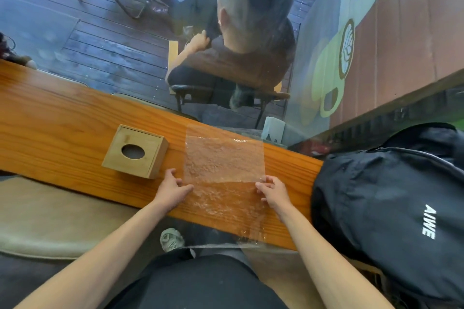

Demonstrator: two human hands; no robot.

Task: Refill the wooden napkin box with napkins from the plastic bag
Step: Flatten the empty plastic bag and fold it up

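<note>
- Head view: a long orange-brown wooden counter [62,120] runs from the upper left down to the lower right, along a glass pane.
- A flat, clear, crinkled plastic bag [223,173] lies on the counter, its long axis running across the counter's width, from the glass side toward the person; its near end overhangs the counter's near edge.
- The left hand [173,189] rests at the bag's left edge, fingers spread and touching the plastic; whether it pinches the film cannot be told.
- The right hand [272,190] rests at the bag's right edge, fingertips curled onto the plastic; a true grip cannot be told either.
- A square light wooden napkin box [135,152] with an oval opening in its lid sits on the counter just left of the bag, apart from it, the oval facing up.
- A black fabric backpack [391,208] with white lettering lies at the counter's right end.
</note>
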